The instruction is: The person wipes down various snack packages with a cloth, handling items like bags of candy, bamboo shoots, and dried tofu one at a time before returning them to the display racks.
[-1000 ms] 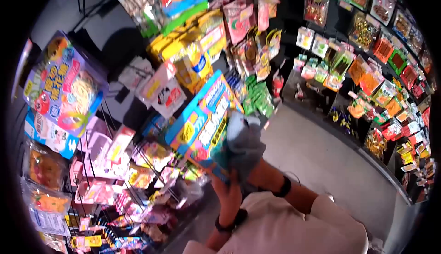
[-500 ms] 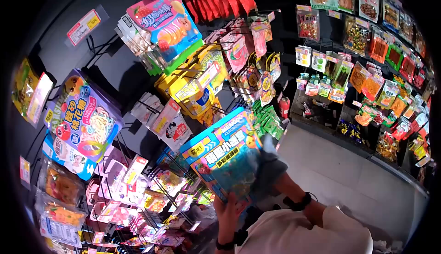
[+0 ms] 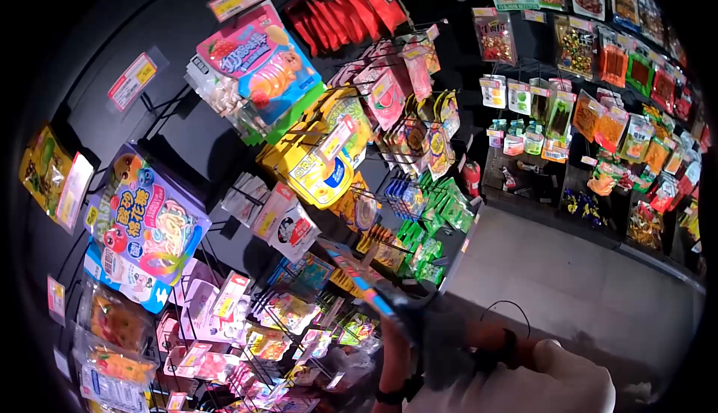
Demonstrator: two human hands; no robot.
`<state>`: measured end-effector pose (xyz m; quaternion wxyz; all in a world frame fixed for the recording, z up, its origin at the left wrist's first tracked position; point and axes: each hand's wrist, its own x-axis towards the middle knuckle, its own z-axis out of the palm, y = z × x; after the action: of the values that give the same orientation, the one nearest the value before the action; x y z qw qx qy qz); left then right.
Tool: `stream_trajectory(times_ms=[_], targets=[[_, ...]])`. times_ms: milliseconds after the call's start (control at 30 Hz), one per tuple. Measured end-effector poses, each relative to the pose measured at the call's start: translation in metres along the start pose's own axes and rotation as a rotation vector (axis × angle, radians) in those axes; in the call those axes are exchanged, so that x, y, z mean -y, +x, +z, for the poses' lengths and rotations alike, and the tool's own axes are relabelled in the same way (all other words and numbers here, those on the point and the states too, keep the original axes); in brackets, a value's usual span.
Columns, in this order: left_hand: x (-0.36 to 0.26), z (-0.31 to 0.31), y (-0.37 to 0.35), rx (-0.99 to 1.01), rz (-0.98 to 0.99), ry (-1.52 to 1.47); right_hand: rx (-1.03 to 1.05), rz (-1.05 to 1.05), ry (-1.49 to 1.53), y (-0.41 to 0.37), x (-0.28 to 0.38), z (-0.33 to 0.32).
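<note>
A blue, colourful candy bag (image 3: 368, 284) is tilted almost edge-on near the lower middle, so its printed front barely shows. My left hand (image 3: 395, 331) is closed on the bag's near lower edge; its fingers are mostly hidden. A black band circles that wrist. My right hand (image 3: 443, 322) is beside the bag on the right, covered by something grey and blurred that looks like a glove or cloth. The fingers there cannot be made out, nor whether they touch the bag. Another black band (image 3: 497, 347) shows on the right wrist.
A dark wall rack on the left carries hooks with hanging snack bags, including a purple bag (image 3: 153, 215) and yellow bags (image 3: 314, 166). Price tags (image 3: 134, 80) stick out from hooks. Shelves of packets and a red fire extinguisher (image 3: 470, 178) stand beyond the grey floor (image 3: 557, 252).
The candy bag has turned from showing its printed front to nearly edge-on, and sits lower. Both hands have moved down and slightly right. The view has shifted a little.
</note>
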<state>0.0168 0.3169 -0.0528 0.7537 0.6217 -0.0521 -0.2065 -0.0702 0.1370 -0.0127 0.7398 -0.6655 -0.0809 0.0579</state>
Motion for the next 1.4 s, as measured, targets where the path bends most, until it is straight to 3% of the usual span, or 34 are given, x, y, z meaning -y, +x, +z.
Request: stream_trajectory(times_ms=[167, 333, 367, 500, 600, 733, 767, 800, 867, 900, 967, 1000, 1067, 1133, 1200, 1267, 1367, 1400], targets=[[0.037, -0.022, 0.016, 0.020, -0.075, -0.142, -0.089, -0.144, -0.201, 0.031, 0.005, 0.021], [0.093, -0.040, 0.024, -0.032, -0.175, -0.500, -0.057, -0.082, -0.223, 0.032, 0.026, 0.007], [0.083, -0.021, 0.031, 0.057, 0.020, 0.088, -0.040, -0.043, -0.218, 0.026, 0.034, 0.004], [0.106, -0.045, 0.039, 0.087, -0.012, 0.099, 0.032, 0.254, -0.235, 0.013, 0.058, 0.006], [0.125, -0.061, 0.037, 0.104, -0.048, 0.094, -0.148, -0.050, -0.225, 0.024, 0.010, 0.019], [0.032, -0.001, 0.020, 0.039, -0.207, -0.273, -0.303, -0.270, -0.154, 0.040, -0.044, 0.020], [0.015, 0.012, 0.011, 0.038, -0.085, -0.014, -0.287, -0.275, -0.108, 0.042, -0.058, 0.014], [0.007, 0.021, 0.007, 0.073, 0.261, 0.371, -0.257, -0.271, -0.035, 0.043, -0.075, 0.006], [0.033, 0.007, 0.017, 0.015, 0.006, 0.246, -0.208, -0.304, 0.076, 0.043, -0.082, -0.006], [0.038, 0.001, 0.018, 0.014, 0.006, 0.248, -0.280, -0.050, 0.384, 0.043, -0.072, -0.008], [0.024, -0.003, 0.016, 0.015, -0.123, 0.194, -0.345, 0.009, 0.609, 0.035, -0.048, -0.013], [0.044, -0.020, 0.027, -0.043, -0.026, 0.199, -0.371, 0.009, 0.677, 0.031, -0.043, -0.015], [-0.016, 0.003, 0.007, -0.034, 0.076, 0.241, -0.427, 0.018, 0.783, 0.019, -0.034, -0.018], [-0.015, -0.022, 0.017, -0.077, 0.077, 0.397, -0.482, 0.044, 0.870, 0.009, -0.024, -0.017], [-0.038, -0.026, 0.007, 0.000, -0.143, 0.179, -0.522, 0.048, 0.900, -0.001, -0.016, -0.018], [-0.048, -0.019, -0.005, -0.093, -0.325, 0.108, -0.548, 0.088, 0.930, -0.007, 0.001, -0.020], [-0.019, -0.038, -0.006, 0.131, -0.265, 0.053, -0.552, 0.026, 0.842, -0.016, 0.004, -0.020], [-0.003, -0.043, -0.015, 0.187, 0.043, 0.522, -0.557, 0.032, 0.825, -0.018, -0.002, -0.025]])
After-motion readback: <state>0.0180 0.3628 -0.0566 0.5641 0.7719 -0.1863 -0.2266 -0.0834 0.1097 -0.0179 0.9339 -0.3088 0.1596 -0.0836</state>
